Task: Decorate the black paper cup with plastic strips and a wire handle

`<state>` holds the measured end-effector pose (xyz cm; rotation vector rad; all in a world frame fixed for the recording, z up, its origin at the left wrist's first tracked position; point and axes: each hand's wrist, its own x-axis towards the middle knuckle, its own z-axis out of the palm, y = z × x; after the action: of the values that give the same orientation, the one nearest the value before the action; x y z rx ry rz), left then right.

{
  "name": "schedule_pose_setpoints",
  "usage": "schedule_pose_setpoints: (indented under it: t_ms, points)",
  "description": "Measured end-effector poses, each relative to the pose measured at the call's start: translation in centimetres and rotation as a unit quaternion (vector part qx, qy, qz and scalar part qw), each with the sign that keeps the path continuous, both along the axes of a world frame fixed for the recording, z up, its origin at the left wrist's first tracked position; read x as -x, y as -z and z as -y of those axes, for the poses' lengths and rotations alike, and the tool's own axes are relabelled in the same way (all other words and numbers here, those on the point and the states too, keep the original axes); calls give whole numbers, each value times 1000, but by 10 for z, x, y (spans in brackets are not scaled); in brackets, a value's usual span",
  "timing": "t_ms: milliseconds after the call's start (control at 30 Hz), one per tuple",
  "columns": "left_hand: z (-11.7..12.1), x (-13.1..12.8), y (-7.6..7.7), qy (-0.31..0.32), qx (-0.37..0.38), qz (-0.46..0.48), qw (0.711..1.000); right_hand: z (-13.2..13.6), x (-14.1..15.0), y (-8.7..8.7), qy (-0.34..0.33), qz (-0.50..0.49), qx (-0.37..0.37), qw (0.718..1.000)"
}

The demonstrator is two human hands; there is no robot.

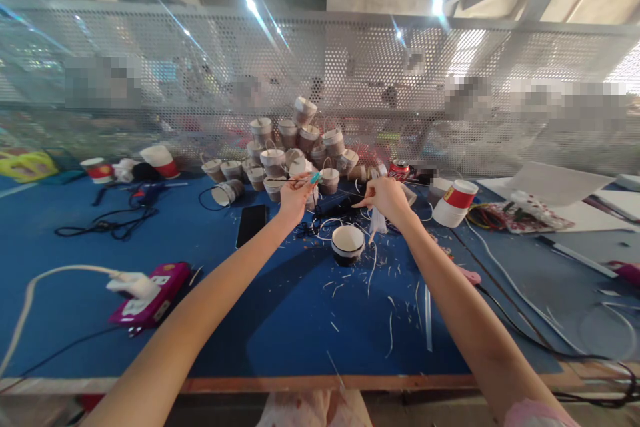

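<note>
My left hand [294,201] is closed in a pinch on a thin dark cord [280,180], raised in front of the stacked small pots [274,161]. A small teal patch shows at its fingertips; I cannot tell what it is. Level with it on the right, my right hand [389,200] has thumb and fingers pressed together; what they hold is too small to make out. Below and between both hands, a small white-lined pot [348,241] with a dark outer band stands upright on the blue table [300,320], touched by neither hand.
A phone [251,225] lies left of the pot, with a purple power strip [153,293] nearer me. White scraps litter the table. Paper cups [456,203], a red can [399,170] and cables stand or lie rightward. A perforated metal screen [200,80] rises behind.
</note>
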<state>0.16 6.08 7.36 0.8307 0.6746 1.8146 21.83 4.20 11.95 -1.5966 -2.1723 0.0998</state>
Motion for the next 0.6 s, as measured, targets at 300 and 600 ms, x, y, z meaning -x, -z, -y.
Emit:
schedule_pose_setpoints:
  t_ms: [300,600]
  points:
    - [-2,3,1,-12,-24,-20,999,0,-10,-6,-89,38,91,991]
    - [5,-1,-2,-20,-42,-70,996,0,-2,-3,-120,23,92,988]
